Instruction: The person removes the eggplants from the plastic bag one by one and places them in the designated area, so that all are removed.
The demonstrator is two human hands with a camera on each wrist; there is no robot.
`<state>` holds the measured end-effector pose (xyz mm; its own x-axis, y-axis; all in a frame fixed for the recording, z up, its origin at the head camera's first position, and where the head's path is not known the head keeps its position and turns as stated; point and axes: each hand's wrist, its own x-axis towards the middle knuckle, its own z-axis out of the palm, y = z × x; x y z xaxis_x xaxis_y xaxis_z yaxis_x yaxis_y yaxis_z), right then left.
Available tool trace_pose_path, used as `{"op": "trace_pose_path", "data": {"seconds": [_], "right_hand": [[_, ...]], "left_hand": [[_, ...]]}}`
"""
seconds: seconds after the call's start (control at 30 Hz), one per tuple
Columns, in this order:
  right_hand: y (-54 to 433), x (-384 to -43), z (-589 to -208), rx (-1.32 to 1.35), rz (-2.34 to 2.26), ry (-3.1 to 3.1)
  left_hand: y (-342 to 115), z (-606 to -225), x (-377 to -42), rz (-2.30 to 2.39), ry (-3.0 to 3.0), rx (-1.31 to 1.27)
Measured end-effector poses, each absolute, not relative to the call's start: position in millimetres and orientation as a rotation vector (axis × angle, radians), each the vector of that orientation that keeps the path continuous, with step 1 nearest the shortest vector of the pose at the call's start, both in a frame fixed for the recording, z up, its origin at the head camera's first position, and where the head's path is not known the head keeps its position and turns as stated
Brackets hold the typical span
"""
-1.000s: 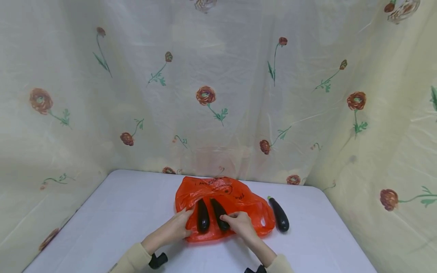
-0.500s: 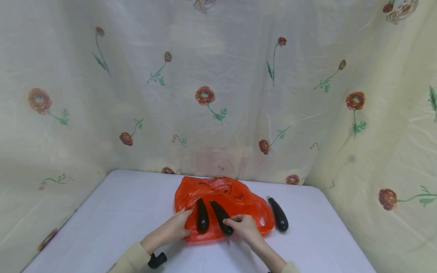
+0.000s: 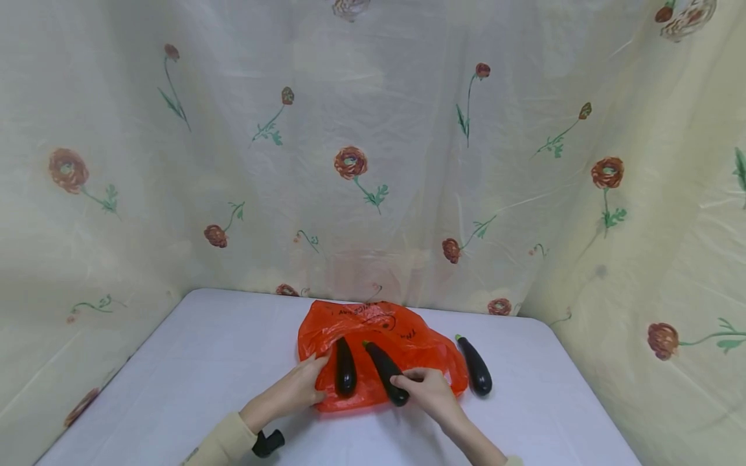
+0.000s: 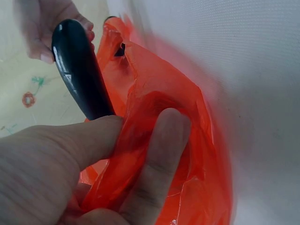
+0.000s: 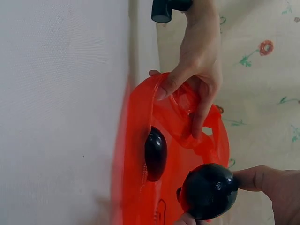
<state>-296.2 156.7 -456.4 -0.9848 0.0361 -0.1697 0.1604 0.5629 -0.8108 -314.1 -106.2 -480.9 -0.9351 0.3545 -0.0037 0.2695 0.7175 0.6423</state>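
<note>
My right hand (image 3: pixel 430 392) pinches a dark eggplant (image 3: pixel 383 369) by its thick end, thumb on one side and fingers on the other. Its green-tipped end points away over the red plastic bag (image 3: pixel 326 323); in the right wrist view the round end (image 5: pixel 209 191) faces the camera. At the bag's left side, my left hand (image 3: pixel 296 386) grips the thin plastic, with the thumb and a finger (image 4: pixel 165 140) on the folded rim in the left wrist view. Between the hands, a second eggplant (image 3: pixel 346 370) lies at the bag's mouth, a little left of the held one.
A third eggplant (image 3: pixel 476 367) with a green stem end lies on the white table (image 3: pixel 245 343), just right of the bag. Flower-printed curtain sheeting (image 3: pixel 402 194) hangs behind the table and along both sides. A black wrist mount (image 3: pixel 269 444) sits under the left sleeve.
My right hand has drawn its eggplant to the right and toward me, away from the one beside it. The left hand stays at the bag, and the other eggplants have not moved.
</note>
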Motion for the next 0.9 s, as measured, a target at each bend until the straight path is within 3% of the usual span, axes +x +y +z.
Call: {"op": "trace_pose_path", "data": {"seconds": [0.9], "right_hand": [[191.2, -275.5, -430.6, 0.150, -1.407, 2.739]], "left_hand": [[-105.3, -480.4, -314.4, 1.017, 2.801, 0.520]]}}
